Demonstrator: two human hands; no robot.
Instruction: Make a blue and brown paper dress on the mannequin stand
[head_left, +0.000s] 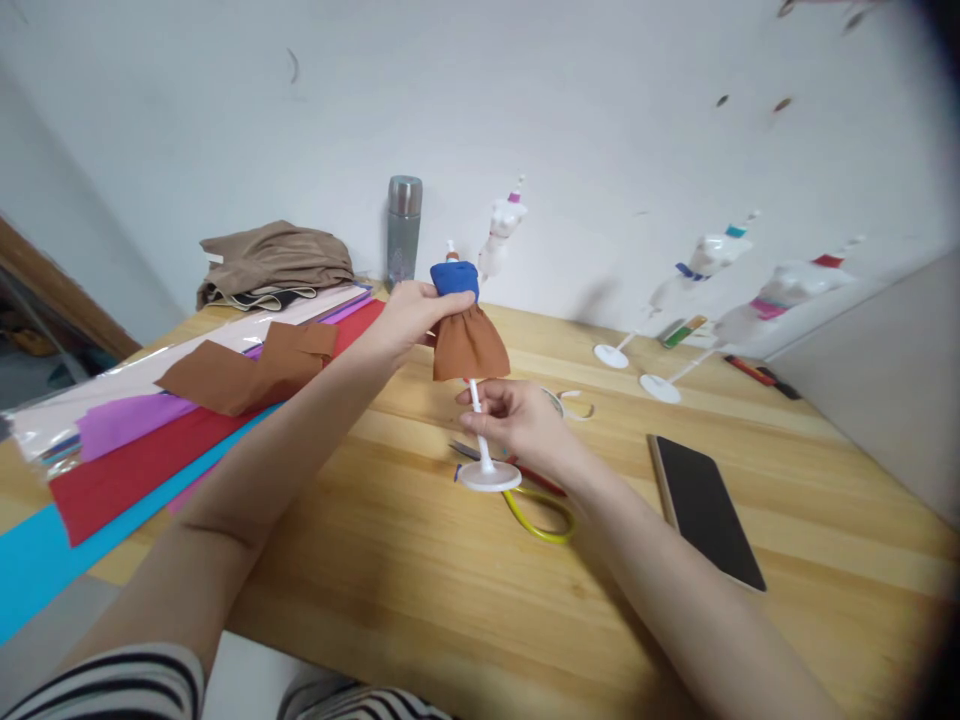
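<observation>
A small white mannequin stand carries a doll dress with a blue top and a brown skirt. My left hand pinches the dress at the waist, where blue meets brown. My right hand grips the white pole just under the skirt. The round base hangs slightly above the wooden table. Under the base lie scissors with yellow-green and red handles, partly hidden by my right hand.
Coloured sheets with brown fabric pieces cover the table's left. Folded tan cloth and a grey bottle stand at the back. Three more mini mannequins line the right back. A dark phone lies at right.
</observation>
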